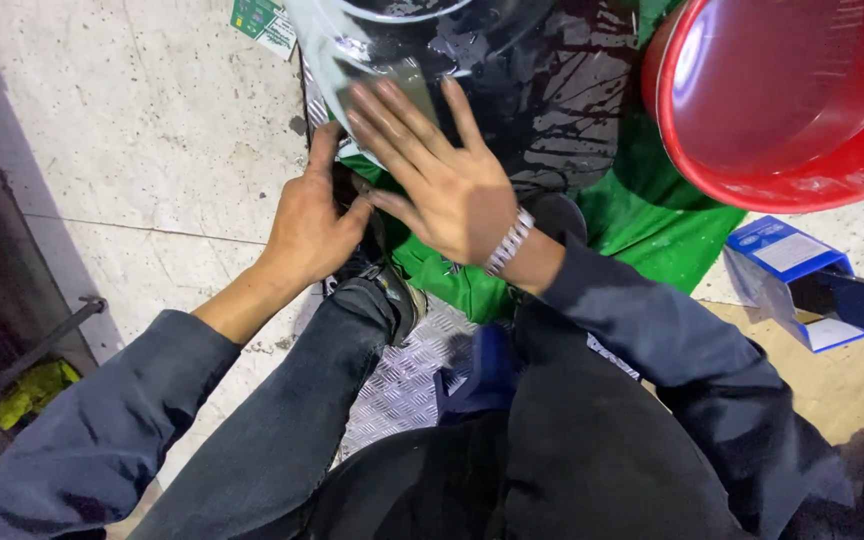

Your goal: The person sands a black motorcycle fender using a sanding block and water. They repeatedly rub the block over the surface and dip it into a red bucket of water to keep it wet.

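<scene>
Under our spread right hand [447,190] fingers lies the wet clear plastic sheet [352,50], its edge pinched by left hand [310,228] fingers below; we judge slick film may slip or tear.

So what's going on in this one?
A person crouches over a dark, wet, glossy curved panel lying on a green cloth. The right hand lies flat, fingers spread, pressing a small grey pad against the panel's pale rim. The left hand grips the edge just below it. A red plastic basin sits to the right, a blue carton beside it on the floor.
</scene>
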